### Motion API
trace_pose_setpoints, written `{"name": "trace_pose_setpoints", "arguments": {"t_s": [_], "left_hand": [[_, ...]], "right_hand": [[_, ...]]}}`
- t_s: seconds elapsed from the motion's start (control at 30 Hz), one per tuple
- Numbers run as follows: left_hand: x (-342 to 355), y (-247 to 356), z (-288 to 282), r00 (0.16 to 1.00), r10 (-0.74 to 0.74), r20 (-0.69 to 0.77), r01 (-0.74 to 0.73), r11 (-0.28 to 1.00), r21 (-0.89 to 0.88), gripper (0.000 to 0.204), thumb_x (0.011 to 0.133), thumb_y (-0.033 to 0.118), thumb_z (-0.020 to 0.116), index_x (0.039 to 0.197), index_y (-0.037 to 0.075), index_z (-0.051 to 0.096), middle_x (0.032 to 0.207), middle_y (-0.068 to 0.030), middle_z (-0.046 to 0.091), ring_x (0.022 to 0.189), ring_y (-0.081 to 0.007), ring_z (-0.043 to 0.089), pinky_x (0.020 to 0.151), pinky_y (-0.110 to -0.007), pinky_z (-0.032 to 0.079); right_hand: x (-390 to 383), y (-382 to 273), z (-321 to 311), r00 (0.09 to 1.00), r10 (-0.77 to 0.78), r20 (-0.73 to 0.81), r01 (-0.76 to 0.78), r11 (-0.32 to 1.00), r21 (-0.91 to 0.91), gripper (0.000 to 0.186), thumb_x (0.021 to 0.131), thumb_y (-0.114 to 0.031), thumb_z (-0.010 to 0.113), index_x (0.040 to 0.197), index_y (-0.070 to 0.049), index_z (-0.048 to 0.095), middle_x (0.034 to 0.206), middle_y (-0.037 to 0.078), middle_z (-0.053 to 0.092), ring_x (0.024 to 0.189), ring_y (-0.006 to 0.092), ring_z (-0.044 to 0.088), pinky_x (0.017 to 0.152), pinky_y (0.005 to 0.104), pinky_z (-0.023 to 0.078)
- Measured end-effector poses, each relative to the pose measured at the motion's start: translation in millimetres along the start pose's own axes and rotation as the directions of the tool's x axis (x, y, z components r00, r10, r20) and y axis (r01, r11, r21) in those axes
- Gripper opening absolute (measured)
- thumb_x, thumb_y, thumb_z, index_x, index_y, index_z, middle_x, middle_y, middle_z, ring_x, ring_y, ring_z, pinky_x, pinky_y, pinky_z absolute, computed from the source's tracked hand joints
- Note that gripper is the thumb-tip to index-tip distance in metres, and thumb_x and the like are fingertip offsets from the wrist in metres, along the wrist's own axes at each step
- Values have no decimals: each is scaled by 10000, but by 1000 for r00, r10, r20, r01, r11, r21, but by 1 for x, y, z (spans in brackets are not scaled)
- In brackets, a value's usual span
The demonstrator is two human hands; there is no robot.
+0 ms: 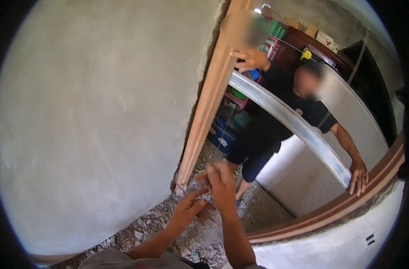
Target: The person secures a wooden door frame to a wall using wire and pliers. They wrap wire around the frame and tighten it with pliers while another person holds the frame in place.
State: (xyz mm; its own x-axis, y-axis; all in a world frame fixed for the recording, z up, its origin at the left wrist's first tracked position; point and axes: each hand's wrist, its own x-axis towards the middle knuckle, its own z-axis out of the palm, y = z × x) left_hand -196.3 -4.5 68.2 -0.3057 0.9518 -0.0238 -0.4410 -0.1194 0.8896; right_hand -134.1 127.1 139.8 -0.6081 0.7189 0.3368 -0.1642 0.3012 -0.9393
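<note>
My left hand (189, 210) is low in the middle, its thumb and fingers pinched on a thin dark wire-like piece (181, 189) that sticks out to the left. Just above and to the right, my right hand (220, 181) has its fingers curled and pressed together, slightly smeared by motion. A fine strand seems to run between the two hands, but whether it is wire or string I cannot tell. Both hands are in front of the foot of a wooden door frame post (204, 121).
Inside the frame, a co-worker in dark clothes (267, 121) has hands on the frame's two sides, with a long pale bar (294, 123) spanning between. Rubble (144, 226) covers the floor. A plastered wall (97, 112) stands left; a large white panel (312, 175) leans behind.
</note>
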Motion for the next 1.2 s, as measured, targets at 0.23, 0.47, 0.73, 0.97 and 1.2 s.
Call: {"name": "trace_pose_setpoints", "arguments": {"t_s": [0.23, 0.47, 0.73, 0.97, 1.2], "left_hand": [[160, 91, -52, 744, 600, -295, -490, 790, 369, 385, 1088, 181, 544, 1421, -12, 565, 765, -43, 666, 565, -70, 543, 504, -245, 439], [222, 103, -73, 660, 705, -259, -436, 641, 632, 399, 1051, 134, 603, 1442, 55, 606, 718, -32, 635, 558, -68, 522, 543, -258, 468], [218, 152, -78, 527, 850, 9, -259, 150, 954, 314, 980, 73, 671, 1290, 92, 721, 827, -140, 715, 666, -227, 678, 645, -359, 556], [221, 218, -57, 683, 712, 165, 42, -264, 964, 277, 937, 65, 715, 1211, 101, 739, 861, -140, 709, 657, -313, 685, 575, -403, 546], [230, 194, -47, 741, 642, -198, 73, 215, 974, 193, 990, 103, 675, 1167, 52, 735, 782, -143, 715, 639, -224, 706, 608, -351, 563]], "right_hand": [[222, -25, 73, 997, -75, -33, 82, 903, 423, 213, 1074, -251, 582, 1110, -48, 629, 686, -4, 550, 506, 39, 435, 434, 203, 299], [280, 9, 73, 990, 6, -140, 45, 930, 364, 233, 1079, -276, 581, 1110, -54, 642, 672, -7, 544, 482, 34, 381, 427, 195, 281], [292, 64, 31, 986, -64, -156, 94, 976, 195, 381, 1098, -366, 537, 982, -35, 685, 654, 16, 582, 456, 68, 440, 414, 229, 307], [320, 179, -50, 883, 47, -467, 104, 951, 292, 540, 1087, -477, 514, 876, -18, 704, 608, 33, 598, 425, 92, 444, 407, 247, 312], [325, 276, -56, 930, 327, -165, -271, 918, 291, 540, 1066, -552, 516, 791, -95, 602, 580, 21, 519, 443, 112, 439, 420, 286, 317]]}}
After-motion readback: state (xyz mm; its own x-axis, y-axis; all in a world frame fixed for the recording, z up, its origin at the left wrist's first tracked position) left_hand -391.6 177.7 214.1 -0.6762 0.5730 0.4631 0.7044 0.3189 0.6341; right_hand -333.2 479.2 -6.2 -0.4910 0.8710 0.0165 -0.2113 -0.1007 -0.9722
